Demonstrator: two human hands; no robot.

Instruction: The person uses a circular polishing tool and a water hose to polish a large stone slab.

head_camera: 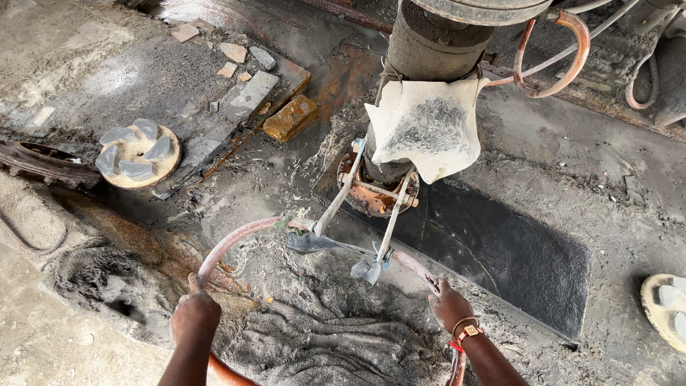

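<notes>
A stone-polishing machine's column comes down onto a rusty grinding head at the edge of a dark wet stone slab. A pale splash cloth hangs around the column. Two thin metal rods run from the head down to a curved reddish handlebar. My left hand is closed around the bar's left end. My right hand, with a bangle and red thread at the wrist, grips the bar's right end by the slab's near edge.
Grey slurry and mud cover the floor. A round abrasive disc with pale segments lies at the left, another disc at the right edge. Stone offcuts and a yellow-brown block lie behind. Orange hoses loop at the top right.
</notes>
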